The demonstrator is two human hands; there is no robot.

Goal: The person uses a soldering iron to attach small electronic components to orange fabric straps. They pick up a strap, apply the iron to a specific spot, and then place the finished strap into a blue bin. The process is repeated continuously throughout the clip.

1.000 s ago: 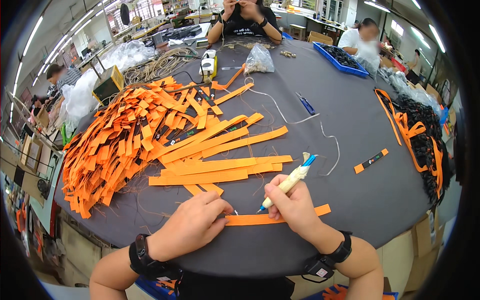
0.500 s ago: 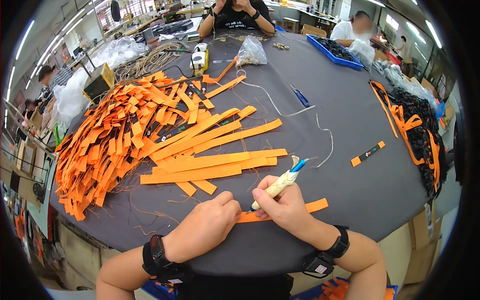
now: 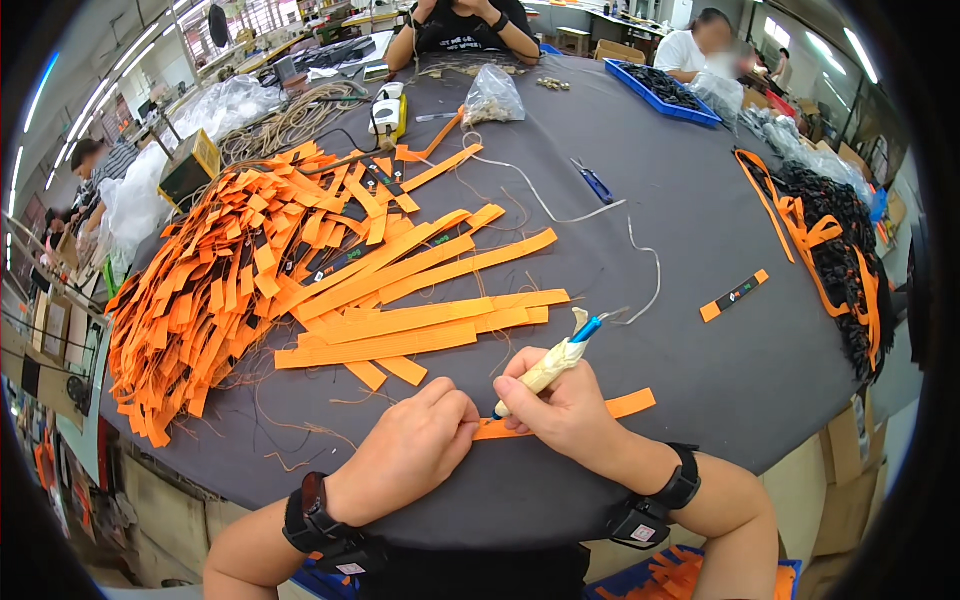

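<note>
1. Orange webbing: the strip [image 3: 625,405] lies flat on the dark grey table [image 3: 700,250] at its near edge; the left hand [image 3: 415,450] presses its left end down with fingers curled over it, grasping nothing else; the right hand [image 3: 565,410] is closed round a pen-like tool [image 3: 548,368] with a tape-wrapped grip and blue end, tip down on the strip.
2. The strip's long axis runs left to right, rising slightly towards the right; its free end points right and a little away, clear of both hands; the tool slants up and to the right, away from the person.
3. Risks, as I judge them: the strip may slide or skew if the left hand's pressure eases, since only one end is pinned; the tip may run off the narrow strip onto the cloth; the left fingertips sit just beside the tip and could be caught.
4. Farther off, long strips [image 3: 420,320] lie in a fan just beyond the hands; loose threads [image 3: 300,430] near them could drag in under the work.
5. Beyond, a big heap [image 3: 200,290] of short pieces fills the left; a cord [image 3: 560,210] curls mid-table; black-and-orange straps [image 3: 835,250] pile on the right; a blue tray [image 3: 660,90] and other people sit at the far rim.
</note>
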